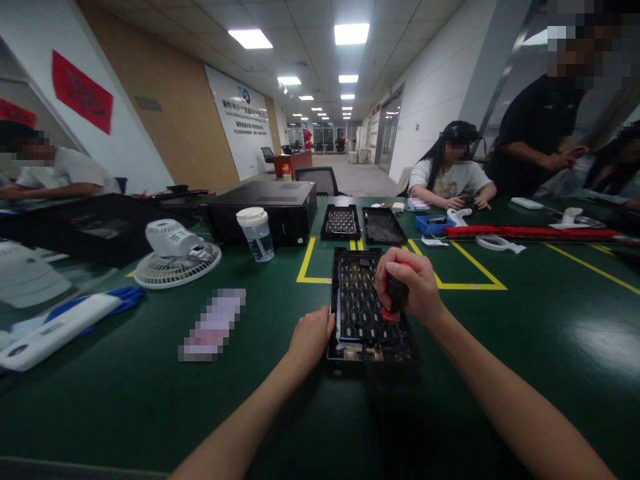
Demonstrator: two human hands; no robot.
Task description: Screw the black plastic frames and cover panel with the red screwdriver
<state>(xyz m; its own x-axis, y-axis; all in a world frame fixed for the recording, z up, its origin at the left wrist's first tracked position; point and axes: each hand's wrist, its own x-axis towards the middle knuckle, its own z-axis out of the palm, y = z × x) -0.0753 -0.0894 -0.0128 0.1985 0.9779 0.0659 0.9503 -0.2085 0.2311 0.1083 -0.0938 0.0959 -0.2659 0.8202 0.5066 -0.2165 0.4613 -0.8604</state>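
Observation:
A black rectangular device housing [357, 293] lies on the green table in front of me, with rows of dark rounded cells inside and a light-coloured part at its near end. My left hand [313, 335] is closed against the housing's left edge, its fingers gripping the rim. In my right hand [411, 283] is a screwdriver [393, 311] with a black and red handle, its fingers wrapped round the grip. The tool points down over the near right part of the housing. Its tip is too dark to make out.
Beyond the housing lie a similar cell-filled tray [341, 222] and a black cover [384, 225]. To the left stand a water bottle [257, 233], a white fan [177, 257] and a large black case [270, 207]. Co-workers sit and stand around; a blue box [431, 224] lies right.

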